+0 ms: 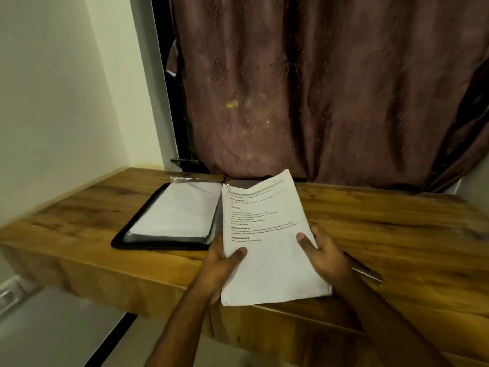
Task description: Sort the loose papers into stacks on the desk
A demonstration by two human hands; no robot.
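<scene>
Both hands, left hand (222, 263) and right hand (324, 251), pinch the printed sheets (264, 234) by thumb; a loose grip could spill them off the worktop (383, 221) edge at 6 o'clock.

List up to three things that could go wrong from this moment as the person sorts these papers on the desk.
1. The printed papers, held by the left hand and right hand, overhang the desk edge; loosening might drop sheets.
2. Their bent top corner may crease further.
3. The pen by the right wrist could get knocked off.
</scene>
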